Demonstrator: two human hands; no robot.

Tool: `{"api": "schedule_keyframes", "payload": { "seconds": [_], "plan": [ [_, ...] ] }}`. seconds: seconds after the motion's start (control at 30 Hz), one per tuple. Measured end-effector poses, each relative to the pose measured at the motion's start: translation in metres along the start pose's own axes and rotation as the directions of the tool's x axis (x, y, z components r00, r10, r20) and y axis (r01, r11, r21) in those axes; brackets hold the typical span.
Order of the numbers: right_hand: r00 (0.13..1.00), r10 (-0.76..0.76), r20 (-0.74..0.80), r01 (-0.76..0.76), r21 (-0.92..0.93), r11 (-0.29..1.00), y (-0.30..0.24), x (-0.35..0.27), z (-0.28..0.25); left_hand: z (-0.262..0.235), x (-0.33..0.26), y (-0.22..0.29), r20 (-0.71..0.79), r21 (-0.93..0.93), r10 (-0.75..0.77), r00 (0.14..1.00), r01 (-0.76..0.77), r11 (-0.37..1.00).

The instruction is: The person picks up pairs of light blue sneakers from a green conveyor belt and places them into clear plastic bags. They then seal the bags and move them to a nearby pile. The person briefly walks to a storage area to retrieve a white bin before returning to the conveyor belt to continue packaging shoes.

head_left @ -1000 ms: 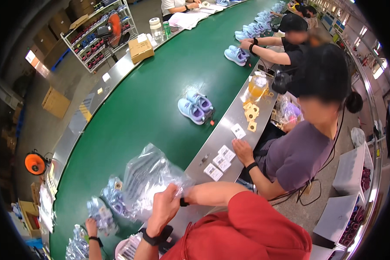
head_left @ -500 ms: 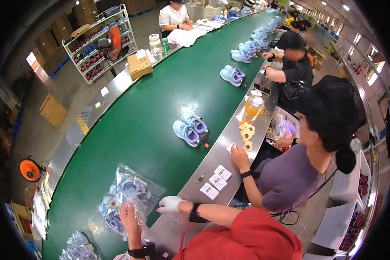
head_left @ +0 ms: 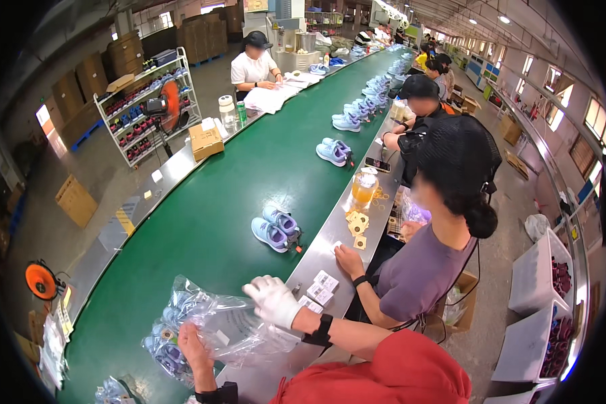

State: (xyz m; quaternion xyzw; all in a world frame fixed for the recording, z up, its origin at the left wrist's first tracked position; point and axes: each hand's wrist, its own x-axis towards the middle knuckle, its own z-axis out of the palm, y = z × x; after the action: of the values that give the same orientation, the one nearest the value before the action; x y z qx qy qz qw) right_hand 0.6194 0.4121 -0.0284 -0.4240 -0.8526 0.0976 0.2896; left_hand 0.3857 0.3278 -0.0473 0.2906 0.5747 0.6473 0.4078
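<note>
A clear plastic bag (head_left: 232, 323) spreads between my two hands over the near edge of the green conveyor belt. My bare left hand (head_left: 195, 347) is closed on its left part, with the thumb side up. Above its far edge, my white-gloved right hand (head_left: 274, 299) has its fingers bent onto the film; their tips are partly hidden. Pale blue and lilac sneakers (head_left: 167, 349) in clear plastic lie just left of my left hand. More bagged shoes (head_left: 114, 390) show at the lower edge.
A pair of light blue sneakers (head_left: 274, 230) stands farther up the belt (head_left: 202, 222), with more pairs beyond. White labels (head_left: 321, 288) and yellowish square cards (head_left: 358, 225) lie on the metal ledge at right. A co-worker in purple (head_left: 417, 276) sits close beside it.
My right hand has lifted and shifted slightly right, and the bag's film now stretches wider to the right. My left hand stays near the bagged sneakers. The view has tilted up.
</note>
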Motion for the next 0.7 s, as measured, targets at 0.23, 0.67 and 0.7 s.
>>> {"api": "schedule_keyframes", "payload": {
  "seconds": [0.23,0.67,0.7],
  "plan": [
    [0.978,0.027,0.205,-0.15,0.616,0.774,-0.018,-0.026,0.088,0.079,-0.052,0.029,0.318,0.146,-0.115,0.941,0.071,0.987],
    [0.712,-0.215,0.669,0.102,0.204,0.974,-0.022,0.022,0.087,0.051,0.003,0.026,0.043,0.561,0.214,0.976,-0.201,0.803],
    [0.657,-0.287,0.697,0.046,0.343,0.938,-0.021,0.025,0.084,0.045,0.016,0.028,-0.038,0.544,0.182,0.983,-0.132,0.829]
  ]
}}
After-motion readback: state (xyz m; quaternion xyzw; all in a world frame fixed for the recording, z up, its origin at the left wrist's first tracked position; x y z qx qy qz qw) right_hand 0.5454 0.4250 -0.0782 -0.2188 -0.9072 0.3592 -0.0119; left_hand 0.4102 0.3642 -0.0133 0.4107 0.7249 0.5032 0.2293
